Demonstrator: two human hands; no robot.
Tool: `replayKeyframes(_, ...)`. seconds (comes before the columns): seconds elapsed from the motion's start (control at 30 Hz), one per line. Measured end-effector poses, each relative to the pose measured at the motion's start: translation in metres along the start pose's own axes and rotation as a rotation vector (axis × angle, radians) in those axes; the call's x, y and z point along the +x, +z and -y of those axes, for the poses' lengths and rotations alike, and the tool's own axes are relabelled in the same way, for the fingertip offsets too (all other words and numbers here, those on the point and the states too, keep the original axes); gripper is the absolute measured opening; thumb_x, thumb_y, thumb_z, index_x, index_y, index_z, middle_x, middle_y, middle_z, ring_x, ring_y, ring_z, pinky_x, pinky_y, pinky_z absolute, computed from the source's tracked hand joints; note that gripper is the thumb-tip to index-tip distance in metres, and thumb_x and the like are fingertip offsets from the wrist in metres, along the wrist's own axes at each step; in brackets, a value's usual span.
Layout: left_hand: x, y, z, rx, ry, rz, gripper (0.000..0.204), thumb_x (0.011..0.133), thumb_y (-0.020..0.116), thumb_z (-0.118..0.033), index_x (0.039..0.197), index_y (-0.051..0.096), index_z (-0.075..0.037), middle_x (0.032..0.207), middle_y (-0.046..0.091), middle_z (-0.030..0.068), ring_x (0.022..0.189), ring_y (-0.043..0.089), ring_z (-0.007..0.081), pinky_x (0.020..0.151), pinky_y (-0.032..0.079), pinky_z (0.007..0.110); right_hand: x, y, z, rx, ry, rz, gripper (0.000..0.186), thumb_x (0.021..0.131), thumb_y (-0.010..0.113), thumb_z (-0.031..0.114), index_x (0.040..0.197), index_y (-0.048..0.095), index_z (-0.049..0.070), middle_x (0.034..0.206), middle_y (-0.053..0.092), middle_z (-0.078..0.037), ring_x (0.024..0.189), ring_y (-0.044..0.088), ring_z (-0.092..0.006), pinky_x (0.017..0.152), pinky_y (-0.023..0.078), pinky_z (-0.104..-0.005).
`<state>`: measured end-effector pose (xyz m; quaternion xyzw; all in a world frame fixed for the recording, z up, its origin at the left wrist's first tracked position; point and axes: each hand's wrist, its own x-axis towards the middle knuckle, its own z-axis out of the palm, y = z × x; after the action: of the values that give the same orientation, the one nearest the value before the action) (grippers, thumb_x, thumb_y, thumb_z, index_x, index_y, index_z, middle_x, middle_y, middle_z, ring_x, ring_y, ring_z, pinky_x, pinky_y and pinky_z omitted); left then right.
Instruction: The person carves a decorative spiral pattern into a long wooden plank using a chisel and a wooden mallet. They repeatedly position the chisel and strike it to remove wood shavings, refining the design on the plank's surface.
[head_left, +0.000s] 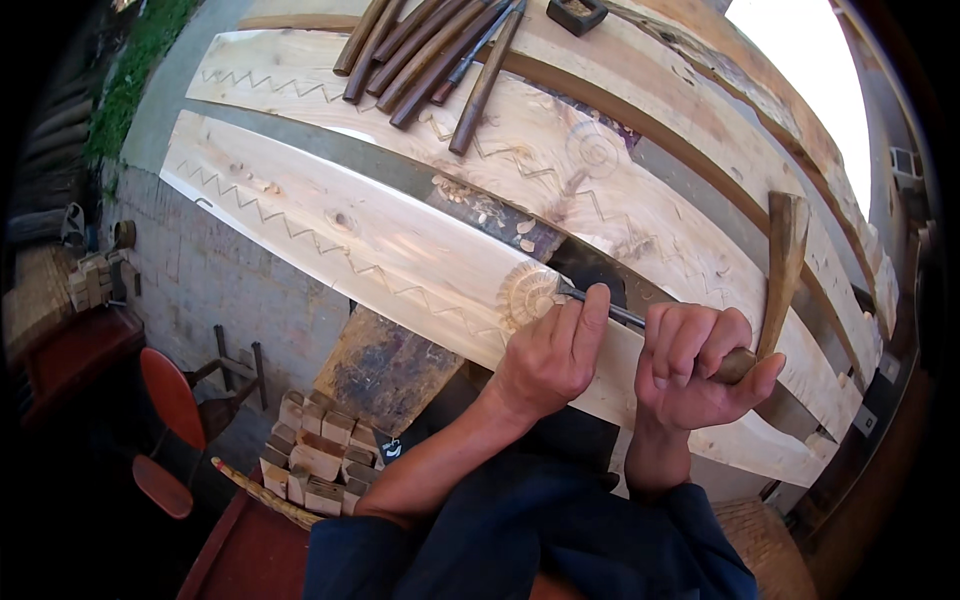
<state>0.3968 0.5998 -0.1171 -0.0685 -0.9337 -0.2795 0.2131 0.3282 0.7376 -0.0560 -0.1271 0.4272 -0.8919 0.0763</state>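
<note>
A pale wooden board [300, 190] runs across in front of me, marked with a zigzag line. On it is a round, partly carved spiral rosette [525, 292]. My left hand [555, 350] pinches the metal shaft of a carving gouge [628, 317] close to its tip, at the rosette's right edge. My right hand [695, 365] is closed around the gouge's wooden handle, whose brown end shows by the thumb. Just beyond the right hand, a wooden tool [785, 260], perhaps a mallet or adze, stands with its lower part hidden.
Several wooden-handled carving tools [430, 60] lie on a second pale board [620, 215], which bears a drawn spiral and zigzag. A small dark box [577, 14] sits at the far side. Wood shavings [480, 205] lie between boards. Stacked wood blocks [320, 450] and a red chair [172, 395] are at left.
</note>
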Motion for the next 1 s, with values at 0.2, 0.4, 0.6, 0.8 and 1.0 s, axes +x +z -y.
replayKeyframes(0.2,0.0045,-0.0025,-0.0021,-0.006,-0.056,0.012,0.048,0.092,0.068,0.001,0.137,0.064,0.014,0.083,0.057,0.0075,0.065,0.061,0.0174,0.053,0.053,0.030,-0.0008,-0.0002,-0.0054,0.022,0.006,-0.046,0.071,0.113,0.031,0.072,0.076,0.041,0.013,0.060,0.053,-0.006,0.046,0.039,-0.0151,0.052,0.032,-0.0319)
replayKeyframes(0.4,0.0036,-0.0021,-0.0021,-0.005,-0.076,0.030,0.047,0.092,0.069,0.001,0.137,0.064,0.014,0.083,0.056,0.0075,0.066,0.061,0.0175,0.053,0.053,0.030,0.0011,-0.0006,-0.0075,0.042,0.023,-0.063,0.071,0.113,0.032,0.072,0.075,0.041,0.013,0.060,0.052,-0.007,0.046,0.039,-0.0151,0.053,0.032,-0.0318)
replayKeyframes(0.6,0.0025,-0.0002,-0.0012,-0.003,-0.072,0.028,0.049,0.091,0.068,0.001,0.138,0.063,0.014,0.083,0.056,0.0075,0.066,0.061,0.0176,0.054,0.054,0.030,0.0003,0.0004,-0.0083,0.024,0.022,-0.066,0.070,0.113,0.032,0.072,0.075,0.041,0.013,0.060,0.052,-0.007,0.046,0.039,-0.0152,0.053,0.033,-0.0317)
replayKeyframes(0.8,0.0037,-0.0009,-0.0013,-0.006,-0.072,0.035,0.049,0.091,0.068,0.001,0.138,0.063,0.014,0.083,0.056,0.0077,0.067,0.062,0.0180,0.055,0.054,0.030,0.0006,-0.0008,-0.0090,0.032,0.019,-0.078,0.070,0.114,0.030,0.071,0.076,0.041,0.013,0.060,0.051,-0.006,0.046,0.039,-0.0153,0.052,0.033,-0.0316)
replayKeyframes(1.0,0.0047,-0.0023,-0.0015,-0.015,-0.084,0.057,0.050,0.090,0.068,0.001,0.138,0.063,0.014,0.083,0.056,0.0078,0.067,0.062,0.0181,0.055,0.054,0.031,0.0031,-0.0023,-0.0096,0.055,0.024,-0.096,0.069,0.115,0.028,0.068,0.076,0.041,0.013,0.060,0.050,-0.006,0.046,0.038,-0.0155,0.052,0.033,-0.0318)
